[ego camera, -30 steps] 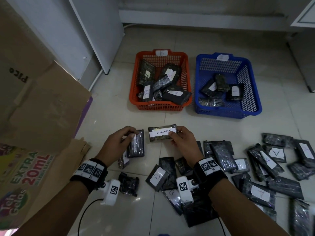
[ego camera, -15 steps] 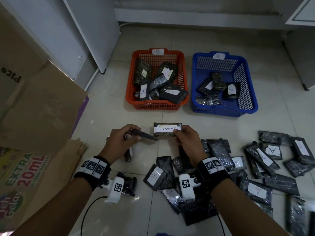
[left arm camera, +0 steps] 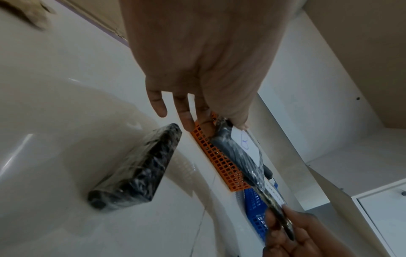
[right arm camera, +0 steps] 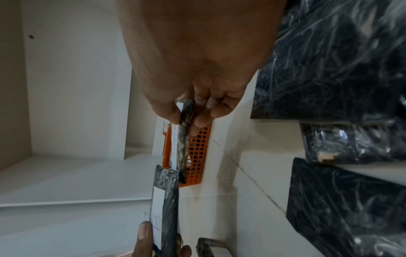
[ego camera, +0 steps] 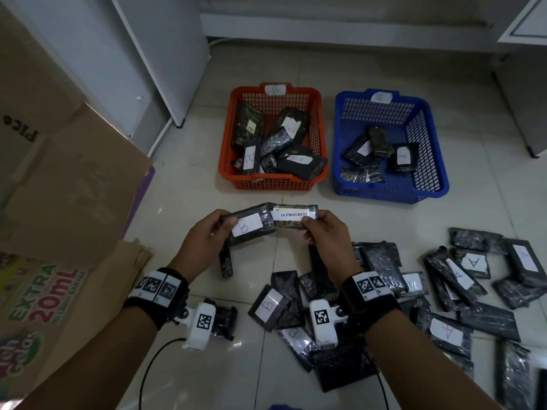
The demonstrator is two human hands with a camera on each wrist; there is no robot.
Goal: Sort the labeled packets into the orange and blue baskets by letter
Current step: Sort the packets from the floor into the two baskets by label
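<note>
Cardboard: flattened cartons (ego camera: pixel 59 179) lean and lie at the far left, one printed "EXTRA 20mL".
Left hand: the left hand (ego camera: pixel 204 244) is raised above the floor, thumb and fingers pinching the left end of the B packet (ego camera: pixel 251 224), its white label facing up.
Lone packet: one dark packet (left arm camera: pixel 136 170) lies on the tiles under the left hand, apart from the pile.
Right hand: the right hand (ego camera: pixel 328 235) pinches the right end of the "IN PROGRESS" packet (ego camera: pixel 293 216); its left end overlaps the B packet's right end.
Orange basket: the orange basket (ego camera: pixel 273 184), tagged B, sits beyond the hands and holds several packets marked B.
Blue basket: the blue basket (ego camera: pixel 390 193), just beside it on the right, holds a few packets, one marked A.
Loose pile: unsorted packets (ego camera: pixel 444 291), lettered A and B, are scattered over the floor (ego camera: pixel 177 184) at lower right.
</note>
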